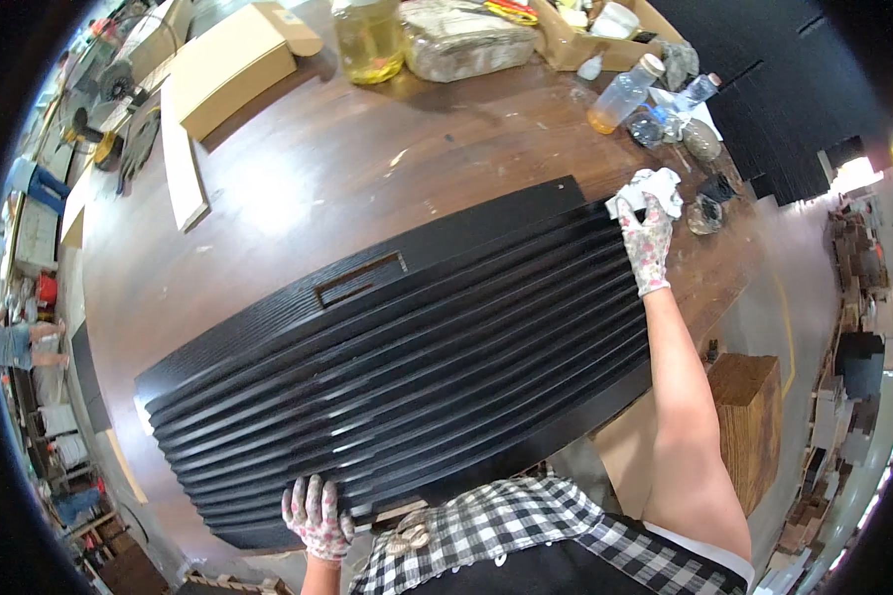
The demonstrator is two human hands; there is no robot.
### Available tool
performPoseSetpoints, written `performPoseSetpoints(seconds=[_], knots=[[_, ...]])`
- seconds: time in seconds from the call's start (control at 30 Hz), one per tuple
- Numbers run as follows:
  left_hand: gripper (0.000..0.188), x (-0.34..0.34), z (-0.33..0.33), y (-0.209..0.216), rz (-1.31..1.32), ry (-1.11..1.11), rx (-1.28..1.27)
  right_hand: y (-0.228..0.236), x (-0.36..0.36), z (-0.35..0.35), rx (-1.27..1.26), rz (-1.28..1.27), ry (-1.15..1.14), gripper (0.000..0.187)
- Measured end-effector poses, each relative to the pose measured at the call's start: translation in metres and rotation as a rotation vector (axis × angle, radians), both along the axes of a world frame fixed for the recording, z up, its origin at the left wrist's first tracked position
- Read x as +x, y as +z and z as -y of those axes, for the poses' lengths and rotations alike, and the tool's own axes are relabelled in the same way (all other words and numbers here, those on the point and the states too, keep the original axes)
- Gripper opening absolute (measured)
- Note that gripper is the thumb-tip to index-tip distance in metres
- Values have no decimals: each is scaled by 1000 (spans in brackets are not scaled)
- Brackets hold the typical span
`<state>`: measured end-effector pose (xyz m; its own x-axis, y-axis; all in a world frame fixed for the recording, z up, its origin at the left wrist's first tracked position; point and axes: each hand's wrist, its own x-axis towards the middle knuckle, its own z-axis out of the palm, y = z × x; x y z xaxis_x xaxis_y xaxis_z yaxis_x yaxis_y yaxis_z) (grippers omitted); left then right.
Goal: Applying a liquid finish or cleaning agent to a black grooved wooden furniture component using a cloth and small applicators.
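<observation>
A long black fluted panel lies across the table, its ridges running lengthwise. Along its far side is a flat black strip with a rectangular cutout. My right hand, in a flower-patterned glove, is stretched to the panel's far right corner. It is closed on a crumpled white rag, which touches the panel's end there. In a matching glove, my left hand lies on the panel's near edge, left of my body. Its fingers are stretched over the ridges and hold nothing.
The brown table carries a jar of yellow liquid, a wrapped block, a cardboard box and a carton of odds and ends. Several plastic bottles stand or lie beyond my right hand. A wooden block is below, right.
</observation>
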<state>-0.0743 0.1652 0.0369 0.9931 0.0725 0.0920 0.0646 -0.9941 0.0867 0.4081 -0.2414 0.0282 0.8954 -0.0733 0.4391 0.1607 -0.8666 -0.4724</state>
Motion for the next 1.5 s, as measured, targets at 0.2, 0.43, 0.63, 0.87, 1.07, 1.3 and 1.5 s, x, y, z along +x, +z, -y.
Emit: performPoseSetpoints(seconds=[0.2,0.43,0.63,0.87,1.07,1.3,1.5], knots=[[46,-2,3,2,-4,18,-13,19,-99,-157,118,-35,282,24],[45,4,6,3,19,-10,-98,23,-177,-299,340,-7,748,21],[49,4,3,10,-17,-29,-156,25,-136,-215,232,19,386,17],[45,8,-1,6,120,-31,-194,11,-204,-345,290,24,793,20],[36,4,-7,6,227,-96,-378,19,-262,-463,329,-42,1091,20],[38,0,-2,-14,385,-221,-497,13,-305,-565,239,-139,1269,24],[39,-1,5,-35,432,-269,-576,10,-335,-635,227,-138,1401,24]])
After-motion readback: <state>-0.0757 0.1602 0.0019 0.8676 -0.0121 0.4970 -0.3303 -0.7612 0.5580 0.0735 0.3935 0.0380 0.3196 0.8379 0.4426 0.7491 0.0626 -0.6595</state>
